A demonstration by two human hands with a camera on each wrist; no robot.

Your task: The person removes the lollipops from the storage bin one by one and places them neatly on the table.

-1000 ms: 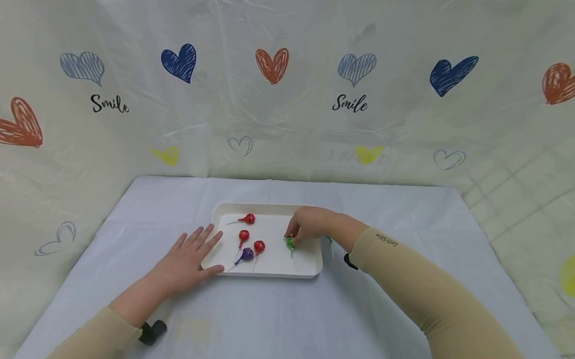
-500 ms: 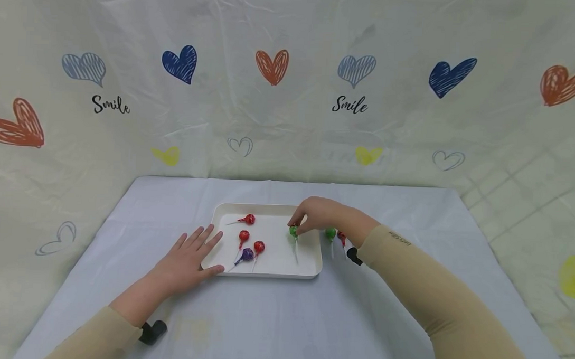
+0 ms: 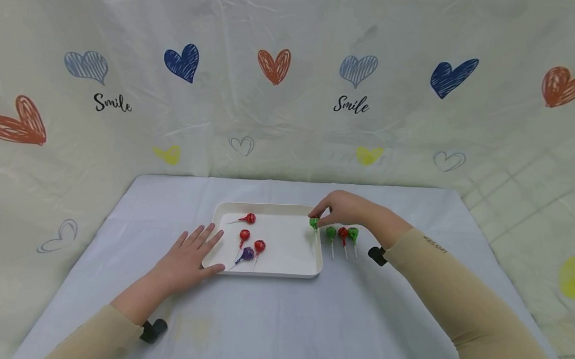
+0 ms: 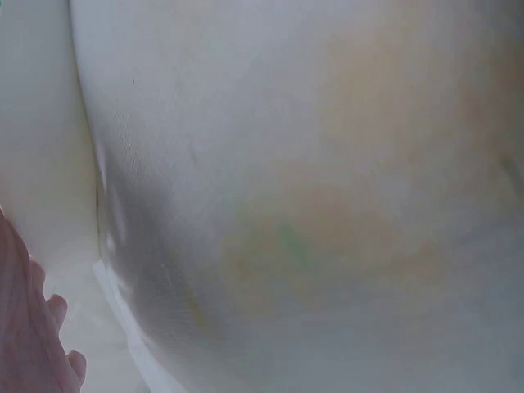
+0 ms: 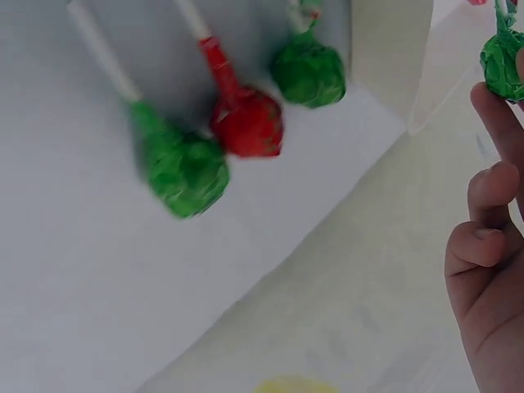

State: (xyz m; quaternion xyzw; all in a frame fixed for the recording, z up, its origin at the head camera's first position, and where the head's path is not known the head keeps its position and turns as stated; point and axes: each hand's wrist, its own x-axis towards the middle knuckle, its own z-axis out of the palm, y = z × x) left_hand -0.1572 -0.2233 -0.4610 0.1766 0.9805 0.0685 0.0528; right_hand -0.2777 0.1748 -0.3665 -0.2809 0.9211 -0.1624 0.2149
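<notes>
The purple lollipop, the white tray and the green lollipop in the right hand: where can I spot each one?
Purple lollipop (image 3: 248, 253): head view, on its wrapped candy ball.
White tray (image 3: 287, 251): head view, on its bare floor.
Green lollipop (image 3: 313, 223) in the right hand (image 3: 347, 208): head view, on its wrapped candy ball.

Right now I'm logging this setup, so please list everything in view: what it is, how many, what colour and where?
Tray: one, white, on the table
Table: one, white covering, below the backdrop
Red lollipops: three, red, tray's left half
Purple lollipop: one, purple, tray's left half
Held green lollipop: one, green, at the tray's right rim
Green lollipops: two, green, on the table right of the tray
Middle red lollipop: one, red, between those two
Backdrop: one, pale, behind the table
Printed hearts: about a dozen, red, blue, yellow, outlined, on the backdrop
"Smile" lettering: two, black, on the backdrop
Wrist devices: two, black, one per wrist
Sleeves: two, tan, on both arms
Left hand: one, bare, at the tray's left edge
Right hand: one, bare, pinching the held green lollipop
</notes>
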